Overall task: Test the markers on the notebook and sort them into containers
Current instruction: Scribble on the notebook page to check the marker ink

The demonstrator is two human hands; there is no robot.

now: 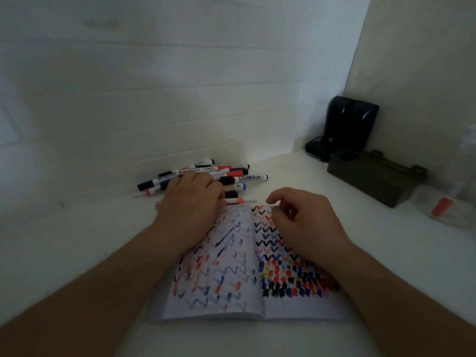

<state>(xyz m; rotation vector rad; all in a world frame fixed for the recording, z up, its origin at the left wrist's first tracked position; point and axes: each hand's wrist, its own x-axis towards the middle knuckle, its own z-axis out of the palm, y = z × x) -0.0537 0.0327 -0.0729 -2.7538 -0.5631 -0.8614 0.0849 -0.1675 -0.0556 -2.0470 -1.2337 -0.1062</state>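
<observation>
The left hand (192, 202) is down on the pile of markers (206, 176) beyond the open notebook (231, 266), fingers curled into it; whether it grips one can't be told. The right hand (304, 222) hovers loosely curled over the right page, holding nothing. Risk: raking the pile could roll markers away. They lie mostly left to right, some caps toward the right.

left hand (192, 202): fingers curled, palm down | right hand (304, 222): fingers loosely curled, nothing held
</observation>
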